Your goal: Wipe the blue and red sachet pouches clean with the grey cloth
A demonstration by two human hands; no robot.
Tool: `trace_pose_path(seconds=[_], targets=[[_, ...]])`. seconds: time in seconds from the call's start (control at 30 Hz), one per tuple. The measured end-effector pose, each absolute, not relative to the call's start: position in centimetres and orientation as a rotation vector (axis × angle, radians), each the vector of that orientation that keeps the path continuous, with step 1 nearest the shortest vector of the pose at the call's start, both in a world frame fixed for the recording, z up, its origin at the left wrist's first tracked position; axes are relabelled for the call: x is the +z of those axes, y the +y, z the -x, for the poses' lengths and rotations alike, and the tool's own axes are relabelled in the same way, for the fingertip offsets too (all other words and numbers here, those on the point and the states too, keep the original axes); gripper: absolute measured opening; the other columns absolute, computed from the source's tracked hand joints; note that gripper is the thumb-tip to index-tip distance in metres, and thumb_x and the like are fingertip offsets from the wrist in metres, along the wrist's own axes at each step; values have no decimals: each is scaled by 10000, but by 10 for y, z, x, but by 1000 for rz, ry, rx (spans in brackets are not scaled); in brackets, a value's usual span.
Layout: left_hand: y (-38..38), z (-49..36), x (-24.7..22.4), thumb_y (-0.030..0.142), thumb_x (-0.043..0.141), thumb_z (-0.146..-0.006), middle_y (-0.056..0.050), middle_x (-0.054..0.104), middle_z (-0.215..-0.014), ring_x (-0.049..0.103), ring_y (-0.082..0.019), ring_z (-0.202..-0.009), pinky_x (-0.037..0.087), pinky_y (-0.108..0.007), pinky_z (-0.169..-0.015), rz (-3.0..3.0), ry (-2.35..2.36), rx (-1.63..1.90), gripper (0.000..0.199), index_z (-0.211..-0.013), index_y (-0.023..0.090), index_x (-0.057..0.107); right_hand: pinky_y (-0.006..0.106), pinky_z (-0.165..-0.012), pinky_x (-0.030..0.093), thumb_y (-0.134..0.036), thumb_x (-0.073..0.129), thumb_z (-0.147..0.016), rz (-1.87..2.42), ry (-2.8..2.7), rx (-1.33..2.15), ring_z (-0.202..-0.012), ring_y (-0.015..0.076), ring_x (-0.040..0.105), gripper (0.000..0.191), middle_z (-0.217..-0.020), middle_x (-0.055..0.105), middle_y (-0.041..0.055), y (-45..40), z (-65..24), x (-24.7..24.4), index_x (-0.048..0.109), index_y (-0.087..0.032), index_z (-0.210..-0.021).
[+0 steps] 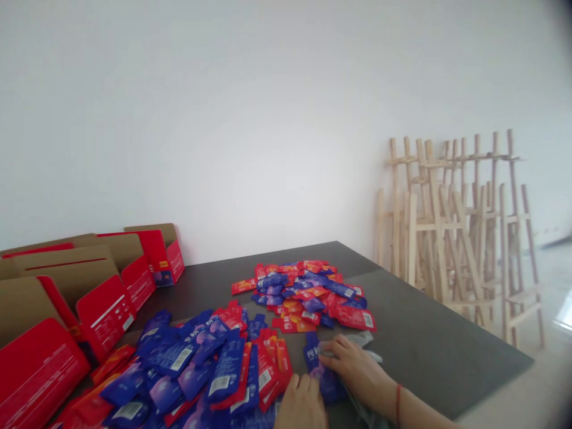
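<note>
A blue pouch (328, 384) with white lettering lies on the dark table in front of me. My right hand (353, 366) is over its right side, fingers closed on a crumpled grey cloth (360, 338) that also trails out below the wrist. At the pouch's lower left edge is my left hand (302, 404), its fingers bent and pressed together against it; the fingertips are partly hidden. Just left of that hand lies a pile of blue and red pouches (226, 363). A second mixed pile of pouches (308, 292) is farther back on the table.
Open red cardboard boxes (105, 313) with brown insides stand in a row along the left. The dark table (415, 333) ends in a corner at the right. Several wooden easels (447, 238) stand beyond it, near the white wall (268, 119).
</note>
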State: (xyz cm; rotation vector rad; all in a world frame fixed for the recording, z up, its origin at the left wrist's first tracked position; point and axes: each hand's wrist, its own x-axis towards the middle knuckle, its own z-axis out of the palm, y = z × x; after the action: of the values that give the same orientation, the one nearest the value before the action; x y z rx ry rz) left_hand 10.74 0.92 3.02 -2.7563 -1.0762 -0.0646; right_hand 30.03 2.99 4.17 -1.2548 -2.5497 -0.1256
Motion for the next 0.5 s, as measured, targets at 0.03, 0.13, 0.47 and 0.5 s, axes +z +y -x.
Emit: trace_pose_path(seconds=[0.03, 0.13, 0.47, 0.5], targets=[[8, -106, 35, 207, 561, -918, -140, 684, -946, 579, -254, -875, 415, -360, -739, 2774, -1105, -44, 231, -1027, 97, 733, 394, -894, 517, -155, 567, -950, 1191, -2576, -106, -1077, 264, 590, 328, -1253, 682, 65, 18, -306, 40, 682, -286, -1228], [7, -103, 57, 263, 584, -925, -142, 686, -1039, 592, -275, -987, 450, -387, -832, 2836, -1192, 2, 249, -1074, 106, 707, 364, -858, 530, -224, 591, -950, 1017, -2633, 28, -1028, 251, 613, 259, -1203, 707, 29, -11, -327, 40, 727, -358, -1126], [57, -140, 113, 238, 736, -805, -84, 688, -1082, 567, -246, -1074, 451, -364, -866, 2890, -361, 279, 314, -1104, 166, 674, 419, -994, 505, -56, 385, -862, 1537, -2125, 206, -1145, 273, 587, 484, -1195, 685, 113, 14, -355, 38, 726, -218, -1164], [60, -144, 113, 232, 737, -814, -72, 691, -1005, 574, -237, -1012, 446, -354, -832, 2844, -328, 262, 214, -1016, 177, 692, 414, -994, 505, -51, 389, -851, 1540, -2128, 195, -1144, 271, 586, 488, -1194, 687, 108, 16, -354, 36, 724, -219, -1165]])
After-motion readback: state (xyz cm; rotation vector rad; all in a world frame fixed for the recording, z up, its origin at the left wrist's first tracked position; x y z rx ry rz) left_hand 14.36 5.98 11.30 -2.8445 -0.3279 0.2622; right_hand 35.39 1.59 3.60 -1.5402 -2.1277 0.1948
